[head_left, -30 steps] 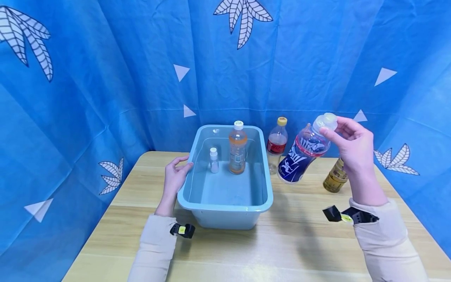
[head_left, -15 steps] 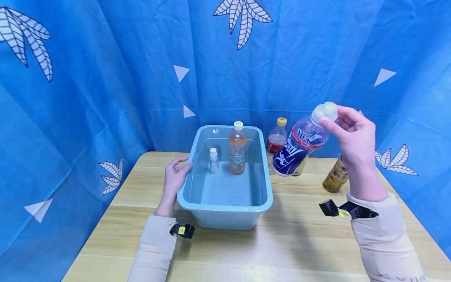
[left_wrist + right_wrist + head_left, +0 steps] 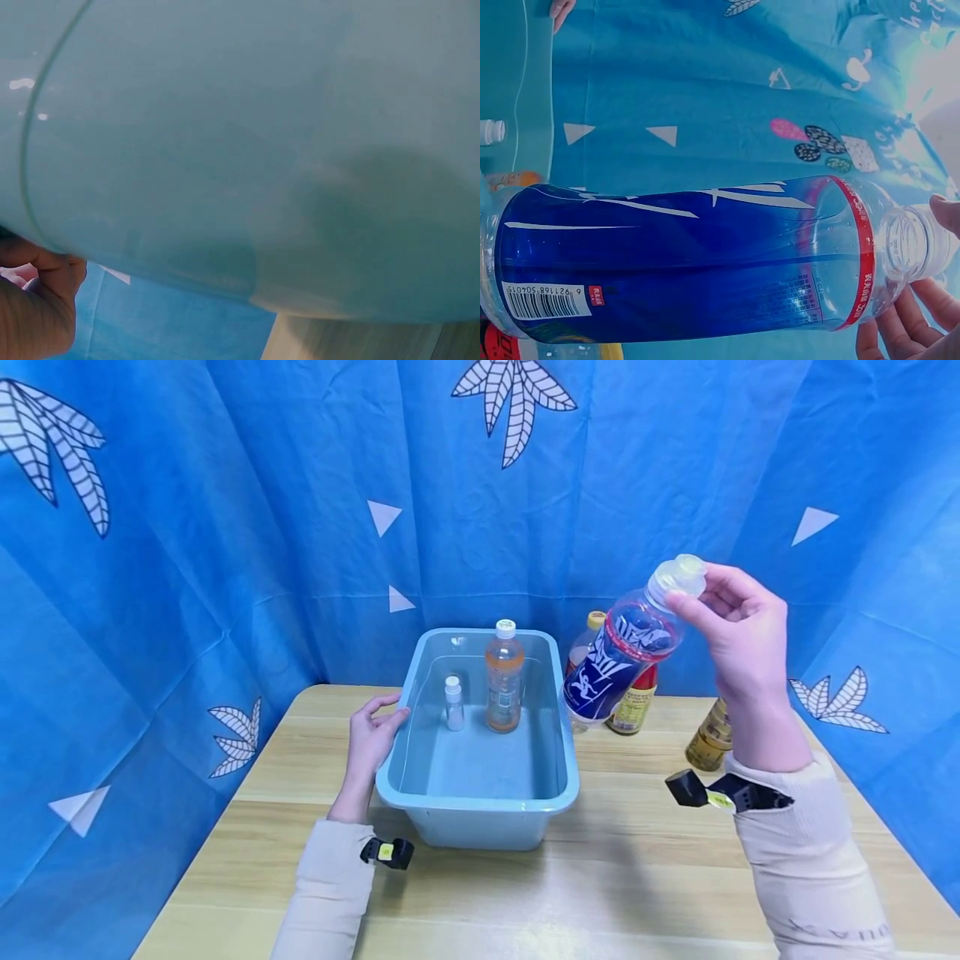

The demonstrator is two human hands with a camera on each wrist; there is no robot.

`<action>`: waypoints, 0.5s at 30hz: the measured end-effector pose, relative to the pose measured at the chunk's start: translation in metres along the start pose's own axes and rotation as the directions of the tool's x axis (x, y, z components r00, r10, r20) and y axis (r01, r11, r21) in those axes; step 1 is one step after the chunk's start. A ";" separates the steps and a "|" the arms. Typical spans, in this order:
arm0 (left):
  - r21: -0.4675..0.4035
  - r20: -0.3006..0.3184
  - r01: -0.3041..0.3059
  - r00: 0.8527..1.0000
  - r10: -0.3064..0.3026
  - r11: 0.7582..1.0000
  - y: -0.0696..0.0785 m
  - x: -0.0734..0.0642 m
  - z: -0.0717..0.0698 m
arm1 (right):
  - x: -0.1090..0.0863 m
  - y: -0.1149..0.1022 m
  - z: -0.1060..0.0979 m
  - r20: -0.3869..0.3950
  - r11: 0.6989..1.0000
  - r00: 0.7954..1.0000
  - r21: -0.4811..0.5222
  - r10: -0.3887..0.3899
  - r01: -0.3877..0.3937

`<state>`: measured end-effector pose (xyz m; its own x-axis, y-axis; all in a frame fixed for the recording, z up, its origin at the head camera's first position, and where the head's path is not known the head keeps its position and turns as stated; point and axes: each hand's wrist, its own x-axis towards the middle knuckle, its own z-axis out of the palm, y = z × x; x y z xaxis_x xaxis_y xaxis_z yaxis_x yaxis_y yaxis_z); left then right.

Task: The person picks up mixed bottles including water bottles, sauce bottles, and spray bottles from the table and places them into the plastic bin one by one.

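Note:
My right hand (image 3: 750,622) pinches a clear drink bottle with a dark blue label (image 3: 606,670) by its whitish cap (image 3: 677,578). The bottle hangs tilted, its base down and left, overlapping the tub's right rim in the head view. In the right wrist view the bottle's blue label and barcode (image 3: 547,301) fill the middle. At the left side of a light blue plastic tub (image 3: 480,825), my left hand (image 3: 372,739) grips the rim between thumb and fingers; the left wrist view shows the tub's wall (image 3: 225,150). Inside the tub stand an orange drink bottle (image 3: 504,689) and a small white-capped bottle (image 3: 454,703).
Right of the tub, partly behind the held bottle, are a yellow-capped bottle (image 3: 595,622) and a bottle with a red and yellow label (image 3: 633,706). A brownish-gold bottle (image 3: 708,743) stands by my right wrist. A blue curtain (image 3: 337,527) backs the wooden table (image 3: 247,843).
My right hand has moved up and slightly left with the blue-labelled bottle, from the table's right side toward the tub's right rim. The left hand stays on the tub's rim.

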<state>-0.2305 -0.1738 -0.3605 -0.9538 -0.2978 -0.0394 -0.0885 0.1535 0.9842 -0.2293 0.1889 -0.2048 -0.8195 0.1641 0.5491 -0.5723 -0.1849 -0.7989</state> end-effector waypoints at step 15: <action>0.015 -0.002 -0.015 1.000 0.015 1.000 0.000 0.000 0.001 | 0.006 -0.001 0.029 0.072 1.000 0.997 -0.021 -0.001 0.002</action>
<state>-0.2311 -0.1732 -0.3609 -0.9545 -0.2972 -0.0239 -0.0782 0.1725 0.9819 -0.2344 0.1617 -0.1936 -0.8192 0.0944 0.5657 -0.5733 -0.1643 -0.8027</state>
